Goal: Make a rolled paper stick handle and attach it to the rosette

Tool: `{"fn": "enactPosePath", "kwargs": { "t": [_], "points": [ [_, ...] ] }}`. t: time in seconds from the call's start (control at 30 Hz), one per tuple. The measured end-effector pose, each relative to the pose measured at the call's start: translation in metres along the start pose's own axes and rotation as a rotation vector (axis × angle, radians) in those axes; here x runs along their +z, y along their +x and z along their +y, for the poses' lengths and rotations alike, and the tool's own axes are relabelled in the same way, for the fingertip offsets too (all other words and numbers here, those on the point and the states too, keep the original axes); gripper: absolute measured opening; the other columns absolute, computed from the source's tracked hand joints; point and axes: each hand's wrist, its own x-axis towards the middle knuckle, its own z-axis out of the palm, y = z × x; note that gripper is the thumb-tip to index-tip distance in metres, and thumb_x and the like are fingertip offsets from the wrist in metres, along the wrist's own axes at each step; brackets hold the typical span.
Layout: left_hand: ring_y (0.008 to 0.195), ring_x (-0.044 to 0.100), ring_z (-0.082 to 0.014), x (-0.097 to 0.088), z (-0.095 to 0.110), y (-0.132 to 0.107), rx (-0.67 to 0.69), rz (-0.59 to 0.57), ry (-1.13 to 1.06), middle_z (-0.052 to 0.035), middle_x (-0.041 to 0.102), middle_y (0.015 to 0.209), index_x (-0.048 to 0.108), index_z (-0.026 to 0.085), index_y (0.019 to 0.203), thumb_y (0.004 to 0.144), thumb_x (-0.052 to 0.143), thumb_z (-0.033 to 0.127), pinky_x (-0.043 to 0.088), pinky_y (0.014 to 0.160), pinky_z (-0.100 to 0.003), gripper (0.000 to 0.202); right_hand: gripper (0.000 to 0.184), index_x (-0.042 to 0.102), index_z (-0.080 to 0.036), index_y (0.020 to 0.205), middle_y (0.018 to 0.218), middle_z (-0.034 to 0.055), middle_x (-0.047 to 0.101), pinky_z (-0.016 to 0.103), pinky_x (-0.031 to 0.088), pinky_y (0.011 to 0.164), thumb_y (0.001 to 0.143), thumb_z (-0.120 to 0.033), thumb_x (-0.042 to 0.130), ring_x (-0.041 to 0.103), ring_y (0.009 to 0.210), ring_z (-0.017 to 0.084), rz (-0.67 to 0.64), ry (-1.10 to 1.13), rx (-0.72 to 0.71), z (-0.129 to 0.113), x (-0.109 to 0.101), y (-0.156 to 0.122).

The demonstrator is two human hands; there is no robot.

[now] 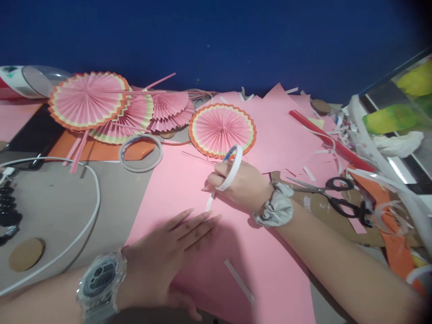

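Note:
My right hand [241, 184] is closed around a roll of white double-sided tape [232, 167], with a short strip of tape hanging down from it toward the pink paper sheet [189, 189]. My left hand [168, 252] lies flat on that pink sheet with its fingers stretched out, fingertips just below the tape strip. A clear watch sits on my left wrist and a grey scrunchie on my right wrist. A loose white strip [239, 281] lies on the sheet nearer to me.
Several pleated pink paper fans [221, 128] lie at the back, with a second tape roll [141, 154] on orange paper. Black scissors [337, 195] rest at the right among paper scraps. A white cable [91, 180] loops at the left. A red tube [330, 139] lies diagonally.

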Motion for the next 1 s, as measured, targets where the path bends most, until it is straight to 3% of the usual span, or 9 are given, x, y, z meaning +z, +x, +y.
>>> {"fn": "enactPosePath", "kwargs": {
  "t": [0.23,0.4,0.63,0.8,0.9,1.0],
  "points": [
    [0.139,0.016,-0.0280,0.001,0.000,-0.001,-0.002,0.024,-0.026,-0.0107,0.009,0.153,-0.001,0.015,0.146,0.079,0.041,0.068,0.000,0.114,-0.040,0.096,0.033,0.060,-0.017,0.082,0.075,0.0061,0.054,0.032,0.031,0.064,0.095,-0.035,0.035,0.047,0.067,0.017,-0.001,0.036,0.004,-0.001,0.001,0.000],
    [0.140,0.012,-0.0257,0.000,0.001,-0.001,-0.006,0.016,0.018,-0.0094,0.006,0.153,0.000,0.014,0.146,0.080,0.038,0.068,-0.003,0.114,-0.039,0.094,0.031,0.059,-0.018,0.080,0.075,0.0051,0.054,0.032,0.030,0.063,0.095,-0.032,0.036,0.046,0.067,0.017,-0.001,0.037,-0.006,-0.001,0.001,0.000],
    [0.140,0.011,-0.0240,-0.007,-0.002,0.001,0.042,0.044,0.123,-0.0110,0.011,0.153,0.006,0.009,0.146,0.081,0.032,0.069,0.004,0.115,-0.038,0.092,0.027,0.059,-0.018,0.083,0.077,0.0061,0.055,0.032,0.029,0.062,0.094,-0.029,0.037,0.047,0.071,0.019,-0.040,0.056,0.000,0.000,0.001,0.001],
    [0.138,0.013,-0.0293,-0.011,-0.003,0.005,-0.095,0.169,0.221,-0.0156,0.016,0.151,0.014,0.003,0.144,0.080,0.034,0.071,0.007,0.114,-0.042,0.096,0.014,0.060,-0.020,0.086,0.078,0.0048,0.056,0.032,0.027,0.060,0.089,-0.022,0.046,0.046,0.070,0.019,-0.069,0.051,0.001,0.000,0.002,-0.001],
    [0.138,0.012,-0.0316,-0.011,-0.003,0.007,-0.168,0.143,0.284,-0.0146,0.012,0.152,0.013,0.004,0.145,0.079,0.035,0.071,0.006,0.113,-0.046,0.096,0.014,0.059,-0.019,0.085,0.079,0.0051,0.055,0.032,0.027,0.062,0.088,-0.019,0.045,0.047,0.072,0.019,-0.071,0.052,-0.004,0.000,0.002,-0.001],
    [0.139,0.007,-0.0319,-0.012,-0.003,0.008,-0.140,0.085,0.345,-0.0157,0.008,0.153,0.015,0.001,0.144,0.079,0.027,0.074,0.003,0.113,-0.047,0.098,0.014,0.059,-0.020,0.085,0.079,0.0055,0.056,0.033,0.027,0.062,0.088,-0.017,0.045,0.048,0.073,0.020,-0.063,0.060,-0.002,0.000,0.002,0.000]
  ]
}}
